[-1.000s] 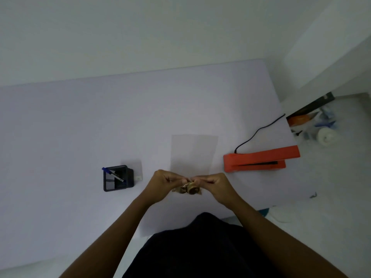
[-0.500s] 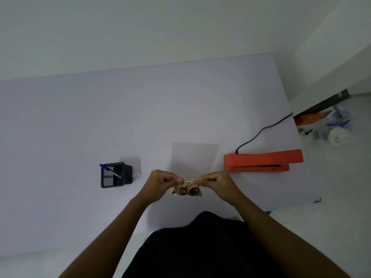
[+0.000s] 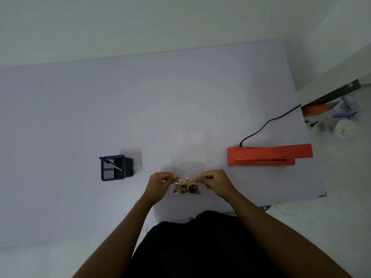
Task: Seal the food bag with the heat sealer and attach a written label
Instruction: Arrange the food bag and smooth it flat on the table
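A small clear food bag [image 3: 187, 188] with brown snack pieces hangs just above the table's near edge. My left hand [image 3: 161, 180] pinches its upper left corner and my right hand [image 3: 213, 180] pinches its upper right corner. The orange heat sealer [image 3: 269, 154] lies on the table to the right, its lid down. A blue pen [image 3: 110, 163] stands in a black mesh holder [image 3: 116, 167] to the left. A small white label [image 3: 138, 167] lies beside the holder. A clear flat sheet [image 3: 188, 151] lies on the table just beyond my hands.
The sealer's black cord [image 3: 269, 122] runs off the white table [image 3: 80, 109] at its right edge. Clutter, including a white roll [image 3: 344, 128], lies on the floor at the far right. A wall rises behind the table.
My hands have pulled slightly apart and the bag now hangs lower between them, showing more of its contents. The camera view has shifted a little.
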A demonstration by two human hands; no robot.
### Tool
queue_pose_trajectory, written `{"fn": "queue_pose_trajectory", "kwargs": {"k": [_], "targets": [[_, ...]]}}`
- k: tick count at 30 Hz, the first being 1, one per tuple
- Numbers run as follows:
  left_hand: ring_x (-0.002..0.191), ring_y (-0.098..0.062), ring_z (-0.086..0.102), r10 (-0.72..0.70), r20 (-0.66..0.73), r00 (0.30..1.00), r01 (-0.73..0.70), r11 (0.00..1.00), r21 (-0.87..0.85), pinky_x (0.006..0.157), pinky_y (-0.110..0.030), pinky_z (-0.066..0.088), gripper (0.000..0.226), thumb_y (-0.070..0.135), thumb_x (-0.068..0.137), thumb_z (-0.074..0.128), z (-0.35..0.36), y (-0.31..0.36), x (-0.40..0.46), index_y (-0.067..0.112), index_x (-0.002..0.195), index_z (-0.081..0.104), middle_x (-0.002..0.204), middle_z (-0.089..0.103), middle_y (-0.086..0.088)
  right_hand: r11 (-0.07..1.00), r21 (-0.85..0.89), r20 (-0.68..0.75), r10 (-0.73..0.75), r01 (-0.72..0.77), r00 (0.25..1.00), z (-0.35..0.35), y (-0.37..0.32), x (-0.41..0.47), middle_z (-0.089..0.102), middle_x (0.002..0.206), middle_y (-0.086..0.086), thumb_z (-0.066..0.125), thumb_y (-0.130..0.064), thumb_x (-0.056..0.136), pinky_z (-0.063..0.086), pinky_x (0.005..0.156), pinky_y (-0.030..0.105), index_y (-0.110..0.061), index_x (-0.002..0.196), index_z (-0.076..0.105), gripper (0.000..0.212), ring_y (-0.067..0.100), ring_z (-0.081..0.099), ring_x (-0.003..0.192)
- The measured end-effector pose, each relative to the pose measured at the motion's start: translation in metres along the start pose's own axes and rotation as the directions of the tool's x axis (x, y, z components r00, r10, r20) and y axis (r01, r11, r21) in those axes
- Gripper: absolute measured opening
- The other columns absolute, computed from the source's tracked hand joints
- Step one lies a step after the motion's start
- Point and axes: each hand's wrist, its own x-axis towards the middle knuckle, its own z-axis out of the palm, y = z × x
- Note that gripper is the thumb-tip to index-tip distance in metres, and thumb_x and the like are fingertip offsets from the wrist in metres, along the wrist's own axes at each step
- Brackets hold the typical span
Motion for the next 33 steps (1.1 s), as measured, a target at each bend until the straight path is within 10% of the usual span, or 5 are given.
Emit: {"fn": "queue_pose_trajectory", "kwargs": {"k": [14, 33], "targets": [[0.080, -0.010, 0.061, -0.195, -0.128, 0.972, 0.227, 0.917, 0.327, 0.072, -0.029, 0.051, 0.020, 0.045, 0.084, 0.072, 0.007, -0.009, 0.018, 0.026, 0.083, 0.080, 0.089, 0.065, 0.010, 0.981, 0.018, -0.061, 0.192, -0.191, 0.979, 0.009, 0.015, 0.004, 0.058, 0.046, 0.004, 0.082, -0.024, 0.081, 0.039, 0.041, 0.021, -0.003, 0.087, 0.080, 0.022, 0.014, 0.048, 0.040], [0.050, -0.016, 0.055, -0.459, -0.256, 0.851, 0.508, 0.844, 0.174, 0.049, -0.023, 0.039, 0.044, 0.043, 0.078, 0.079, 0.015, 0.016, 0.021, 0.006, 0.059, 0.065, 0.054, 0.060, 0.000, 0.903, -0.031, -0.181, 0.417, -0.428, 0.891, 0.017, -0.001, 0.018, 0.068, 0.062, 0.012, 0.090, -0.032, 0.068, 0.037, 0.043, 0.023, -0.008, 0.060, 0.068, 0.034, 0.018, 0.047, 0.046]]}}
